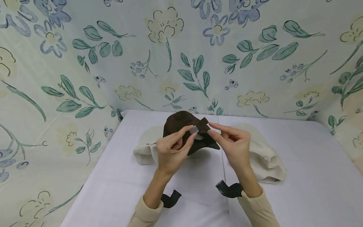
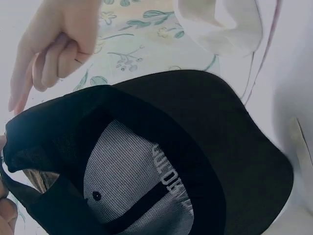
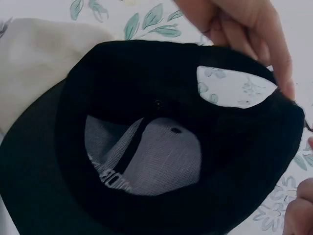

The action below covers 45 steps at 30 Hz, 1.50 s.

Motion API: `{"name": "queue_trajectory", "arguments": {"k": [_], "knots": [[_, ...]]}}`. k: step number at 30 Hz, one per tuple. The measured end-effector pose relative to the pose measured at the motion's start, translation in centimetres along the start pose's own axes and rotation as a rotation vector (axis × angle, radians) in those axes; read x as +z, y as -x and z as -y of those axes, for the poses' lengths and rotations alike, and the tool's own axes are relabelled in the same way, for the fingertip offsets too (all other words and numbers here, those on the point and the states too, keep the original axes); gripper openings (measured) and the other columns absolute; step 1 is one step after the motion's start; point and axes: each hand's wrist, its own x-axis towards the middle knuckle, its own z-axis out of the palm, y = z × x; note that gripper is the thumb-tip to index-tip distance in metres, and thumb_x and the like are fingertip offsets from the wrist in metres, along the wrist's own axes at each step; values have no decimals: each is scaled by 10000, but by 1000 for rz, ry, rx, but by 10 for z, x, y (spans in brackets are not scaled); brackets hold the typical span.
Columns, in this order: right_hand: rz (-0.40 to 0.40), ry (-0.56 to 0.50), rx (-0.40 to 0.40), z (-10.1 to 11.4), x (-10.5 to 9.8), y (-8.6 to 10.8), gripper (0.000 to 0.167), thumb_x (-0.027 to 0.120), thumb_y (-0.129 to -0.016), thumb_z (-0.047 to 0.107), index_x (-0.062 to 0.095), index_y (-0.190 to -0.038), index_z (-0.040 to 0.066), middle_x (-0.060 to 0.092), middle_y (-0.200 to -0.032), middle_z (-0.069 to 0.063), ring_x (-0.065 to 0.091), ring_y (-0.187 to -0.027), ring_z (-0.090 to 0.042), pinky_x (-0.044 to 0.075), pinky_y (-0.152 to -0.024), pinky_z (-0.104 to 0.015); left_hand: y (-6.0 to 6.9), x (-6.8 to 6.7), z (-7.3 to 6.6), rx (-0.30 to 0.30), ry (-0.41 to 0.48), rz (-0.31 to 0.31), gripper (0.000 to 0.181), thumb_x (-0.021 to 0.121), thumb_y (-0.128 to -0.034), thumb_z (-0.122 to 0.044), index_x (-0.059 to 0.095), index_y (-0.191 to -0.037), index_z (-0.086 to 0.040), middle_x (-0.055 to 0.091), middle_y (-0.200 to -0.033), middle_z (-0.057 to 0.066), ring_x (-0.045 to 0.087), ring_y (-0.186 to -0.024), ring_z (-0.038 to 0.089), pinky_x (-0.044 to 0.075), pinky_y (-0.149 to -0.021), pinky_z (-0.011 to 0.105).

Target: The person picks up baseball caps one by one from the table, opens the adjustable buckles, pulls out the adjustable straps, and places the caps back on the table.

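A dark brown baseball cap (image 1: 178, 123) is held up off the table between both hands, its rear opening toward me. My left hand (image 1: 173, 148) pinches the back strap beside a small silver buckle (image 1: 194, 129) with thumb and forefinger. Thumb and forefinger of my right hand (image 1: 236, 143) pinch the same cap near the strap's raised free end (image 1: 204, 121). The left wrist view looks into the cap's inside, where a pale mesh lining (image 2: 127, 171) and reversed lettering show. Through the cap's rear gap, the right wrist view shows floral cloth.
On the white table (image 1: 113, 189), a beige cap (image 1: 144, 154) lies behind the left hand. Another beige cap (image 1: 267, 160) rests beyond the right forearm. Floral cloth (image 1: 158, 69) hangs at the back and sides. Black wrist mounts (image 1: 229, 190) stick out from the sleeves.
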Motion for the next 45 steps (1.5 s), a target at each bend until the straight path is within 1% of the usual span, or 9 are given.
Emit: {"name": "queue_trajectory", "arguments": {"k": [4, 7, 10, 13, 17, 25, 32, 39, 45], "knots": [[57, -37, -90, -7, 1, 2, 261, 778, -792, -192, 784, -1033, -91, 273, -504, 54, 152, -480, -108, 97, -426, -296, -1, -2, 0, -42, 17, -22, 199, 824, -821, 58, 781, -1016, 52, 288, -510, -24, 237, -509, 30, 201, -483, 183], [72, -19, -126, -10, 3, 3, 258, 792, -784, -182, 796, -1017, -71, 490, -529, 78, 185, -479, -91, 122, -436, -282, -2, -3, -1, -65, 27, -30, 194, 828, -827, 41, 783, -1015, 52, 285, -509, -27, 233, -511, 22, 200, -477, 184], [65, -2, -146, -12, 5, 3, 238, 796, -784, -174, 803, -996, -67, 699, -670, 56, 238, -490, -85, 151, -448, -273, -3, -4, -3, -94, 38, -35, 189, 832, -833, 20, 789, -1015, 45, 286, -505, -31, 231, -509, 12, 199, -468, 181], [45, 2, -164, -12, 8, 4, 217, 789, -781, -189, 802, -968, -79, 761, -750, 45, 283, -496, -83, 162, -447, -269, -4, -5, -4, -128, 61, -39, 182, 835, -838, 6, 791, -1011, 43, 286, -499, -37, 229, -498, 5, 196, -452, 180], [8, 13, -171, -13, 12, 4, 201, 785, -785, -190, 804, -953, -80, 762, -748, 51, 294, -497, -76, 162, -441, -259, -3, -5, -4, -163, 86, -48, 176, 837, -837, 5, 793, -1004, 40, 284, -497, -41, 227, -486, 7, 190, -438, 184], [-54, 20, -198, -13, 20, 6, 171, 780, -794, -186, 798, -936, -93, 626, -583, 96, 235, -460, -62, 134, -405, -239, -4, -6, -5, -182, 77, -56, 179, 836, -845, -8, 799, -1017, 23, 280, -502, -40, 226, -486, 12, 190, -439, 193], [-120, 18, -211, -10, 24, 7, 129, 768, -814, -178, 787, -925, -116, 749, -713, 71, 245, -438, -44, 137, -389, -223, -4, -5, -7, -185, 58, -57, 188, 846, -841, -22, 805, -1021, 13, 290, -509, -37, 238, -497, 14, 197, -445, 198], [-137, -24, -242, -8, 24, 6, 101, 746, -823, -196, 767, -913, -155, 805, -853, 6, 266, -435, -35, 156, -387, -214, -5, -5, -11, -225, 68, -24, 191, 844, -850, -40, 807, -1032, 4, 289, -528, -39, 239, -515, 7, 207, -451, 189], [-146, -20, -236, -5, 21, 4, 77, 751, -829, -180, 768, -899, -152, 788, -773, 4, 257, -427, -32, 149, -380, -216, -6, -6, -14, -238, 75, 21, 208, 862, -830, -38, 807, -1026, 5, 279, -531, -29, 232, -527, 9, 197, -468, 187]]}}
